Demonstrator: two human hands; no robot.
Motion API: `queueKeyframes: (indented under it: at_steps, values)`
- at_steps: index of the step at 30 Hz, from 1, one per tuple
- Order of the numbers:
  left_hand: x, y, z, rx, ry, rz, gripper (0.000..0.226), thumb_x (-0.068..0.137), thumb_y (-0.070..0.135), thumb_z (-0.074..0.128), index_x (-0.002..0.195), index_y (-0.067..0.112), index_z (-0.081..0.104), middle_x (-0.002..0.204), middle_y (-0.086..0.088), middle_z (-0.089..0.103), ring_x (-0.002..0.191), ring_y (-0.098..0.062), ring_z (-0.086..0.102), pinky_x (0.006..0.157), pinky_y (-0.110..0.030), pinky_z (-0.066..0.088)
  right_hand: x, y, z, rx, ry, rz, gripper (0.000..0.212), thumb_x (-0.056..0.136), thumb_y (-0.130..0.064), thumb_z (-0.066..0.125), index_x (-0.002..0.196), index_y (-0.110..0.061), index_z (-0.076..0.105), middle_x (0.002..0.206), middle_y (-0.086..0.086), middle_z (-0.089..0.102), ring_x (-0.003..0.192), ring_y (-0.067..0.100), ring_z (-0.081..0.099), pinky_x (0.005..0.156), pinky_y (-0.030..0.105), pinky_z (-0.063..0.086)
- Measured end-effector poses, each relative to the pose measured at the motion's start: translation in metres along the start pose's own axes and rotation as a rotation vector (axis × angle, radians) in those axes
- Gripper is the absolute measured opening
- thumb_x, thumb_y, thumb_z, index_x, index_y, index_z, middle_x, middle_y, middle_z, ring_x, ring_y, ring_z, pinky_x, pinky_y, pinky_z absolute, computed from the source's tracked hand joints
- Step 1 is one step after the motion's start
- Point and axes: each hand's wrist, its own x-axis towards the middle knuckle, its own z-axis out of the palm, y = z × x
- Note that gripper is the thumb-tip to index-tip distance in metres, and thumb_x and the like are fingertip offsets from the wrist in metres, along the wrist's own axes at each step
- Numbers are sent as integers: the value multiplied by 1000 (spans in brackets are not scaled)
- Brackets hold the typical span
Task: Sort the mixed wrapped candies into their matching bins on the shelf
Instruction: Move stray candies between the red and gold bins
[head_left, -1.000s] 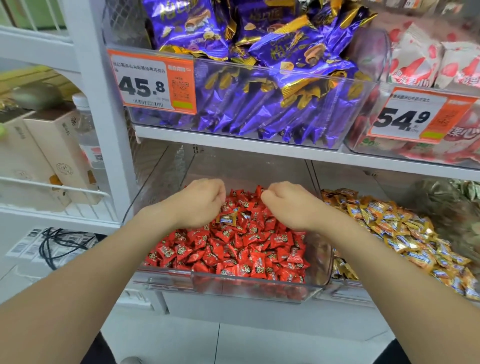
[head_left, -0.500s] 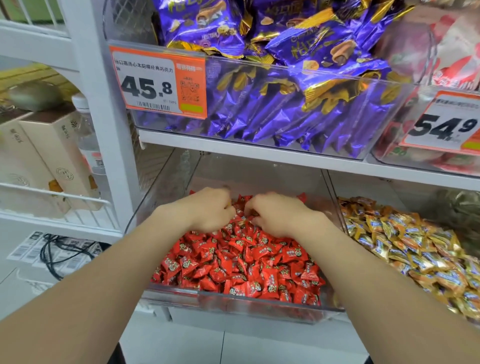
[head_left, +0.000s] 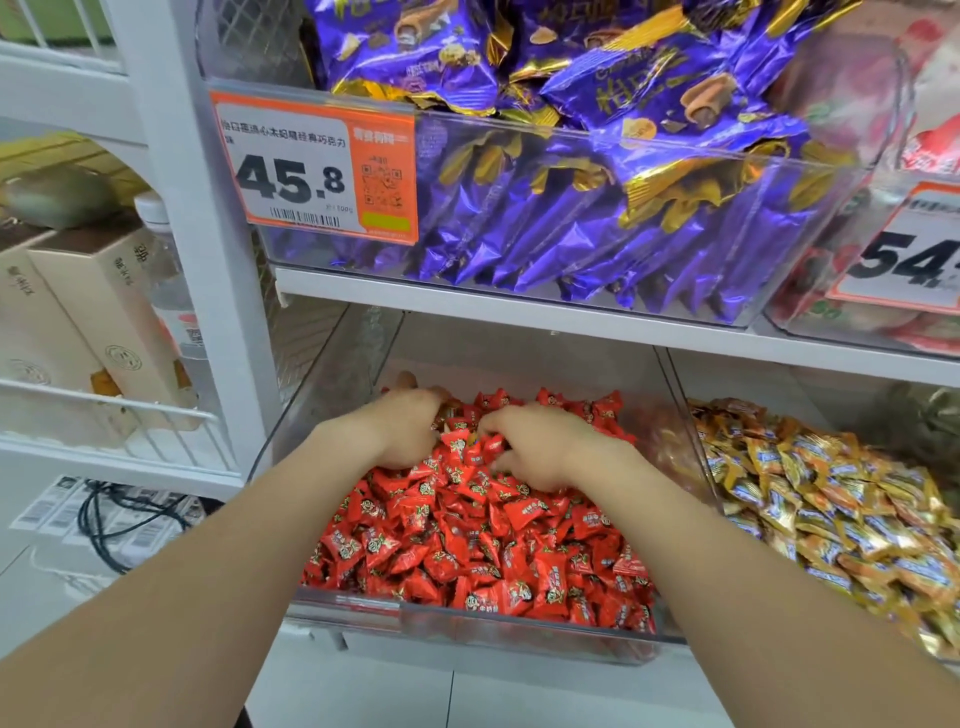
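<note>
A clear bin on the lower shelf holds a heap of red wrapped candies. Both my hands are dug into the far part of that heap. My left hand lies knuckles up, its fingertips hidden in the candies, with a few gold-orange wrappers showing beside it. My right hand has its fingers curled down, and a red candy sits between thumb and fingers. To the right, the neighbouring bin holds gold-and-blue wrapped candies.
The shelf above carries a clear bin of purple-and-gold packets with an orange 45.8 price tag, and a bin of red-and-white packets at right. A white upright post stands left, with beige boxes and black cables beyond.
Both hands moved from above the heap down and further back into the red candies, closer together. The view came nearer to the shelf.
</note>
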Motion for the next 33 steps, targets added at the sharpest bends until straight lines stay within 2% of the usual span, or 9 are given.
queueKeyframes:
  at_steps: [4,6,8,11,14,20,22,26,33]
  values:
    - [-3,15,-7,29,-130,44,57,89,27,66,144,30,51,132,-10,53,128,-29,51,106,-43,49,-13,6,-21,307,106,13,52,102,-42,66,150,-25,53,134,-1,66,117,16,65,91,22,49]
    - [-6,23,-8,30,-110,108,51,91,24,66,141,27,56,132,-8,59,121,-28,57,101,-41,52,-24,6,-27,409,102,11,51,105,-43,61,152,-25,51,92,-15,66,74,-5,65,60,8,44]
    - [-10,30,-10,45,-84,148,43,93,20,65,135,23,61,129,-6,65,115,-28,62,91,-36,53,-34,8,-28,491,64,39,46,104,-45,62,146,-27,56,65,-12,64,45,-1,54,41,10,37]
    - [-20,34,-17,16,-50,150,18,93,26,67,109,18,70,99,0,71,94,-27,65,74,-34,49,-42,15,-30,542,19,163,44,97,-58,65,134,-35,58,89,14,78,54,13,58,42,21,44]
    - [-34,37,-28,-55,13,121,25,94,44,69,91,19,71,77,5,69,77,-18,64,66,-32,47,-55,20,-34,633,-41,202,41,97,-61,64,126,-32,63,99,9,81,58,11,54,47,21,45]
    - [-66,48,-40,-323,120,89,36,94,54,59,88,19,68,81,2,74,75,-15,66,74,-37,52,-77,20,-31,985,-74,149,33,101,-44,69,128,-24,65,112,9,79,46,6,41,38,19,33]
    - [-77,58,-42,-557,48,52,29,90,46,60,88,19,70,82,1,76,60,-13,56,61,-35,45,-82,18,-29,995,-39,153,36,99,-45,72,127,-23,68,117,10,78,44,6,43,38,21,35]
    - [-94,74,-40,-892,-42,-29,20,86,40,58,77,23,62,74,-4,59,57,-17,38,51,-26,27,-90,13,-24,1015,18,115,36,100,-40,71,123,-13,69,110,0,80,45,5,41,39,22,37]
    - [-96,87,-27,-1122,-44,-186,34,102,37,62,114,6,67,69,-5,56,50,-15,49,41,-22,32,-102,3,-33,1137,-17,160,16,99,-27,72,88,-17,64,70,1,60,46,6,36,40,19,28]
